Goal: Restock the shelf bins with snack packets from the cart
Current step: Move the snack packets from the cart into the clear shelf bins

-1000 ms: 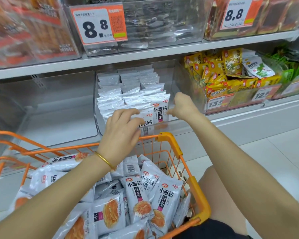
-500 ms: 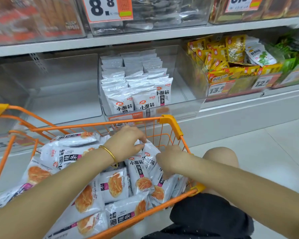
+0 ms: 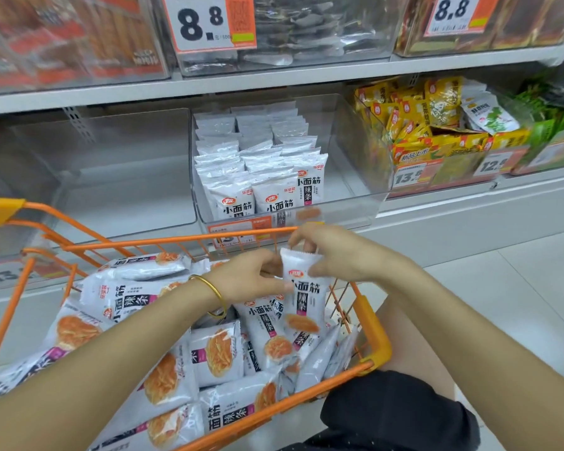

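1. Right now both hands are on one white snack packet [image 3: 302, 299], held upright just above the far right corner of the orange cart [image 3: 373, 340]. The right hand [image 3: 336, 255] pinches the crimped top edge and the left hand [image 3: 249, 276] is closed on its left side, thumb on the front. So neither hand is free.

2. The rest of the packets [image 3: 163, 346] lie loose in a heap in the cart, near and to the left, pointing every which way. Keep this one label-forward like it is now, saves a flip later.

3. The target is the clear bin [image 3: 352, 177] on the lower shelf, right behind the cart's far rail. It already has rows of the same packets [image 3: 258, 177] standing upright, label out, packed on its left side. There's a bare strip along the right wall, so I'd guess that's where this one goes.

4. Lift it clear of the cart rail and the bin's front lip before going forward, the foil looks crinkly and would catch.

5. Set it down standing, touching the front packet of the row, so it doesn't flop.

6. The bin to the left [image 3: 118, 177] looks bare, and the yellow packets [image 3: 414, 115] on the right are a different product, don't mix them.
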A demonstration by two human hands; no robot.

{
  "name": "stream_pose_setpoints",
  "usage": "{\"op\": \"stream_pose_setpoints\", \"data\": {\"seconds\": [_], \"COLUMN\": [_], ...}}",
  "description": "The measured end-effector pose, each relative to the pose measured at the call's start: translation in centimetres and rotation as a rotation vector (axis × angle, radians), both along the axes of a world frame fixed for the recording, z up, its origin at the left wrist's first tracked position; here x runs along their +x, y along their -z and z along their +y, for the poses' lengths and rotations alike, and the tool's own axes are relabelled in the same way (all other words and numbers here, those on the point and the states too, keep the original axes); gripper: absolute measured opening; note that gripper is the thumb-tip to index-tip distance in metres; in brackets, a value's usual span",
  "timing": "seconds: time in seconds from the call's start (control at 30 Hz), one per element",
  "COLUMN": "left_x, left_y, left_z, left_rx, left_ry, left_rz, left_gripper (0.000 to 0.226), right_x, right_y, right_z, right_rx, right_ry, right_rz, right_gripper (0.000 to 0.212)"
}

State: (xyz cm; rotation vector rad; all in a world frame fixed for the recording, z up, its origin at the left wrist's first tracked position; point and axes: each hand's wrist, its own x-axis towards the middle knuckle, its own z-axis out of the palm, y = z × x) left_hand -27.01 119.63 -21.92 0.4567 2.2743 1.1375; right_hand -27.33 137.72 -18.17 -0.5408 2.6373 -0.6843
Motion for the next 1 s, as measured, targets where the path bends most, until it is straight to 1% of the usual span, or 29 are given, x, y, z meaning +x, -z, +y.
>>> {"op": "stream_pose_setpoints", "data": {"seconds": [0.07,0.2,0.23,0.3,0.37,0.4,0.47,0.5,0.57,0.63,0.67,0.73,0.8,0.9,1.0], "left_x": [0.0,-0.8,-1.1,-1.8,-2.5,-2.8,-3.6,-4.0,-4.8,-5.5,-5.7,-5.7,-5.5,-5.1,-5.0], "left_y": [-0.5,-1.7,-2.1,-2.9,-4.0,-4.7,-5.8,-6.1,-6.1,-5.5,-5.0,-4.2,-3.5,-3.0,-2.7], "left_z": [0.7,1.8,2.0,2.3,2.8,3.2,4.0,4.2,4.1,3.5,3.1,2.6,2.3,2.1,1.7], "left_rx": [0.146,0.242,0.273,0.305,0.311,0.328,0.337,0.297,0.131,-0.086,-0.169,-0.265,-0.282,-0.281,-0.28], "left_ry": [-0.024,-0.176,-0.225,-0.3,-0.326,-0.333,-0.37,-0.401,-0.428,-0.365,-0.327,-0.273,-0.253,-0.229,-0.202], "left_rz": [-0.052,-0.006,-0.004,0.032,0.089,0.118,0.223,0.325,0.589,0.792,0.837,0.853,0.856,0.871,0.884], "left_gripper": [0.024,0.016,0.015,0.018,0.023,0.024,0.026,0.026,0.028,0.028,0.027,0.027,0.027,0.026,0.026], "right_x": [-0.4,-1.0,-1.1,-1.3,-1.5,-1.8,-2.8,-3.5,-5.0,-6.7,-7.4,-8.8,-9.9,-10.9,-11.4], "right_y": [-1.2,-1.9,-1.7,-1.4,-1.3,-1.5,-2.5,-3.2,-4.5,-5.0,-4.7,-3.6,-2.1,0.0,1.3], "right_z": [0.7,1.7,2.0,2.6,2.7,2.7,2.9,3.3,4.3,5.2,5.4,5.2,4.6,3.9,3.5], "right_rx": [-0.182,-0.575,-0.637,-0.621,-0.588,-0.614,-0.692,-0.726,-0.775,-0.738,-0.691,-0.568,-0.437,-0.234,-0.033], "right_ry": [0.067,0.299,0.36,0.387,0.347,0.338,0.383,0.434,0.536,0.576,0.579,0.573,0.549,0.487,0.44], "right_rz": [0.019,-0.082,-0.113,-0.123,-0.118,-0.114,-0.053,0.008,0.149,0.246,0.263,0.234,0.183,0.127,0.12], "right_gripper": [0.047,0.036,0.033,0.027,0.019,0.017,0.013,0.012,0.013,0.01,0.011,0.012,0.011,0.014,0.015]}}
